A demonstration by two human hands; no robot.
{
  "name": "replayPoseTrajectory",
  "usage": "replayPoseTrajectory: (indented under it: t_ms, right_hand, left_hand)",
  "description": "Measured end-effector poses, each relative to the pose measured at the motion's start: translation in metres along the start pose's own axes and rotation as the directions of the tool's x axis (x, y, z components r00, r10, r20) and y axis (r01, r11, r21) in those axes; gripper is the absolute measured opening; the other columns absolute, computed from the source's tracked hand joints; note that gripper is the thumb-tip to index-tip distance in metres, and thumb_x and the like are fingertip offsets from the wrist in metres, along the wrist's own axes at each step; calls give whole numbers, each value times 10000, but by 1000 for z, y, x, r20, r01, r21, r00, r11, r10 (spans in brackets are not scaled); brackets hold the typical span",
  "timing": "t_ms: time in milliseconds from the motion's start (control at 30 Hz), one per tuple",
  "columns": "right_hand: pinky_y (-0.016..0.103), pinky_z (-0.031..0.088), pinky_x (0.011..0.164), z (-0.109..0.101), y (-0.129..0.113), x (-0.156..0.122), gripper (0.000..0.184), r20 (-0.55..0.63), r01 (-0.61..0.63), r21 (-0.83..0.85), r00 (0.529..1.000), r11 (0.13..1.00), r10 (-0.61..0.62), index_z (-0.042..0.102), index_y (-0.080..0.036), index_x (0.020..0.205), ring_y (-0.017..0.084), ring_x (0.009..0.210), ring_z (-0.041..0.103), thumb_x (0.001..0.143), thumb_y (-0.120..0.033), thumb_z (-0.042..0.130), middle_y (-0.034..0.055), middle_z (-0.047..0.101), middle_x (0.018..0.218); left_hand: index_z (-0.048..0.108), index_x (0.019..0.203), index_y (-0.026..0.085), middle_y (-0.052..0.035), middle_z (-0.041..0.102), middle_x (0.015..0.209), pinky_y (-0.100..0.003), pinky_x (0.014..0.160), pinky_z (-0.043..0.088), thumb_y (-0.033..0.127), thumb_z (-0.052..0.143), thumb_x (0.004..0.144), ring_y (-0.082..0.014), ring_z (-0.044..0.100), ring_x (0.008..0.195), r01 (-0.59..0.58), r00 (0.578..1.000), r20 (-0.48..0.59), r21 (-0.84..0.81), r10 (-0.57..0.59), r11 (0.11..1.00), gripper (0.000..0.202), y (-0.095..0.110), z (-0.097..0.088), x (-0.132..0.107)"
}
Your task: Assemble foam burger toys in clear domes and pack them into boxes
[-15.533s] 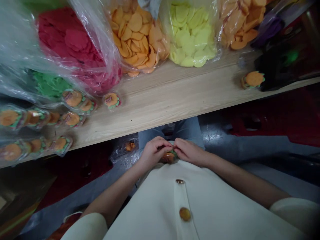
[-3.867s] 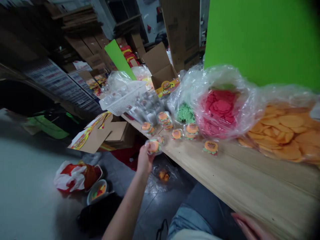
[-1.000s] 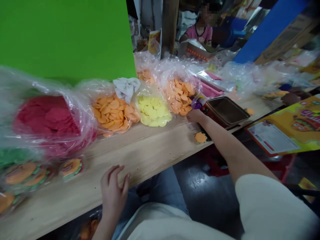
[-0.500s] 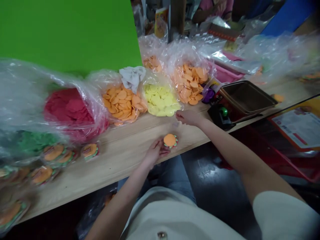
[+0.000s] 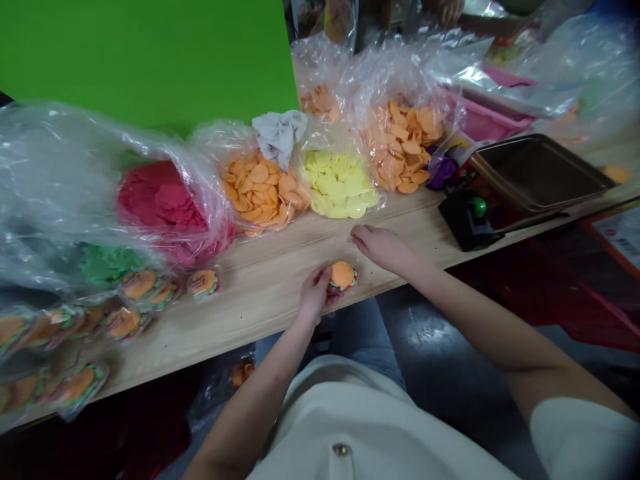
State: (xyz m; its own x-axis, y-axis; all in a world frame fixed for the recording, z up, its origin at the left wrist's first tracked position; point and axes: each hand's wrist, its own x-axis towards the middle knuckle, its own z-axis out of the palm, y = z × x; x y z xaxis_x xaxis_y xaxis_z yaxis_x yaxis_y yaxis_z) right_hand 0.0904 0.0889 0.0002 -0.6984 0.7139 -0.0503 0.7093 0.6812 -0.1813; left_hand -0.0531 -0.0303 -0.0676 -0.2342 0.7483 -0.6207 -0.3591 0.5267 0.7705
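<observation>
My left hand (image 5: pixel 316 288) grips a small toy burger (image 5: pixel 343 274) by its left side, near the table's front edge. The burger has an orange top with green and red layers below, and looks to be in clear wrap. Above and to its right is my right hand (image 5: pixel 374 245), fingers pinched together. Whatever may be between those fingertips is too small to make out. Beyond the hands lie a bag of yellow foam pieces (image 5: pixel 340 190) and two bags of orange foam pieces (image 5: pixel 260 193), (image 5: pixel 403 150).
Red pieces (image 5: pixel 165 207) and green pieces (image 5: pixel 107 262) in clear bags stand at the left. Several wrapped burgers (image 5: pixel 124 322) lie along the left front. A dark tray-topped machine (image 5: pixel 540 173) with a green knob stands right, before a pink basket (image 5: pixel 487 117). Another person's hand (image 5: pixel 451 12) shows behind.
The view has swung left, shifting the table rightward in the picture. My right hand has drawn back from the yellow pieces toward the burger. My left fingers have closed on the burger.
</observation>
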Motion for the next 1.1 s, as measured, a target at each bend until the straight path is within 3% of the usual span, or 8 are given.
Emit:
replayPoseTrajectory:
  t_ms: [333, 433, 567, 700, 800, 900, 1000, 1100]
  right_hand:
    - [409, 414, 934, 46, -29, -56, 501, -176, 178, -51, 967, 983, -185, 325, -109, 1349, 272, 1152, 463, 853, -120, 393, 135, 402, 1370]
    - [517, 294, 1023, 73, -48, -81, 526, -177, 208, -72, 960, 976, -218, 331, -120, 1356, 321, 1292, 278, 833, -101, 388, 101, 296, 1439]
    - [496, 273, 1052, 88, -68, -91, 549, -232, 157, 67, 963, 985, -137, 321, -84, 1355, 306, 1346, 142, 810, -91, 385, 107, 250, 1457]
    - [422, 340, 1031, 76, -71, -89, 527, -298, 168, 280, 951, 945, -81, 309, -113, 1353, 242, 1285, 310, 828, -105, 357, 114, 409, 1361]
    - [391, 456, 887, 64, -62, -85, 424, -304, 25, 471, 943, 882, 136, 384, -165, 1278, 225, 1062, 519, 860, -225, 408, 126, 534, 1194]
    - [342, 506, 630, 59, -54, -79, 326, -9, -217, 676, 953, 704, 302, 496, -173, 1041, 195, 734, 588, 846, -431, 457, 101, 606, 907]
    - [257, 450, 456, 65, -63, -83, 319, 408, -354, 817, 913, 456, -22, 452, -202, 839, 132, 518, 533, 866, -512, 379, -8, 544, 639]
    - [226, 432, 450, 74, -82, -103, 291, 508, -409, 845, 816, 344, -275, 403, -212, 817, 112, 507, 518, 862, -499, 407, -42, 510, 618]
  left_hand:
    - [530, 1116, 166, -10, 561, 581, -259, 581, 512, 549, 408, 825, -158, 644, 593, 82, 995, 70, -176, -71, 981, 496, 1, -12, -3]
    - [571, 1004, 154, -36, 604, 677, -274, 591, 511, 589, 457, 773, -150, 626, 611, -17, 1000, 6, -167, 18, 986, 506, -3, -13, -4]
    - [598, 896, 155, -20, 611, 763, -221, 588, 484, 390, 604, 724, -100, 571, 617, -168, 983, -90, -93, 159, 981, 291, -10, -11, -1]
    - [611, 837, 151, 10, 566, 638, -188, 510, 428, 316, 576, 736, -86, 516, 544, -167, 984, -71, -23, 165, 986, 197, -9, -16, 0]
    - [631, 807, 138, 26, 533, 572, -177, 487, 391, 287, 604, 708, -74, 467, 500, -170, 985, -21, 32, 171, 985, 181, -4, -28, -10]
    - [648, 822, 121, 12, 556, 601, -194, 523, 410, 302, 629, 693, -78, 478, 522, -145, 987, 75, 72, 139, 987, 223, 0, -48, -31]
    - [652, 884, 135, -4, 587, 678, -200, 555, 417, 327, 589, 742, -81, 489, 567, -182, 965, 232, 251, 123, 951, 247, -2, -72, -60]
    - [651, 894, 158, -18, 610, 753, -205, 580, 423, 332, 523, 798, -85, 497, 600, -237, 932, 353, 429, 80, 872, 236, -16, -96, -90]
